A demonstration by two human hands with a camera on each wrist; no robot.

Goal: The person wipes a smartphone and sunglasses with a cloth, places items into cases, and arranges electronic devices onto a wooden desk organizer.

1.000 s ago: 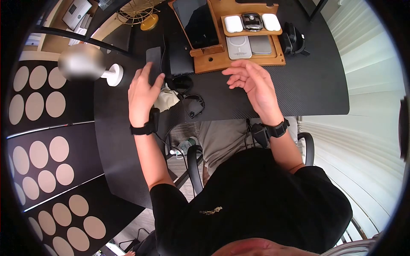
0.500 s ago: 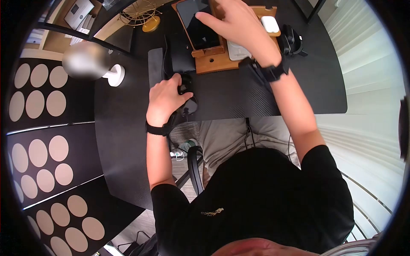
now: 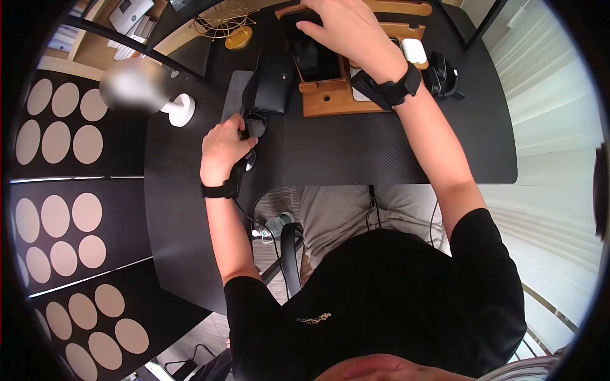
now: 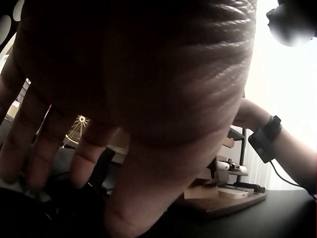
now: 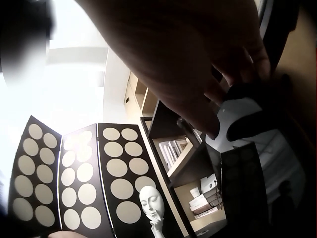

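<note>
My left hand (image 3: pixel 222 146) reaches over the sunglasses (image 3: pixel 257 127) near the desk's front edge, its thumb and index finger beside the upper lens; my palm hides the rest. In the left wrist view the fingers (image 4: pixel 81 173) hang spread and nearly straight, with dark shapes beneath them. Just beyond lies a black soft case (image 3: pixel 270 89). My right hand (image 3: pixel 349 28) is over a glossy dark-screened device (image 3: pixel 311 57) leaning on a wooden stand (image 3: pixel 327 101). In the right wrist view, its loosely bent fingers reach near the screen (image 5: pixel 247 168), which reflects them.
A white earbud case (image 3: pixel 415 52) and black headphones (image 3: pixel 441 76) are to the right. On the left stand a white sculpture (image 3: pixel 136 86) and a gold wheel ornament (image 3: pixel 235 35). A grey flat piece (image 3: pixel 237 92) lies beside the case. Cables hang from my wrists.
My right hand has risen from the desk's front to the device. My left hand went right onto the sunglasses, then moved left with them. The pale cloth is now hidden.
</note>
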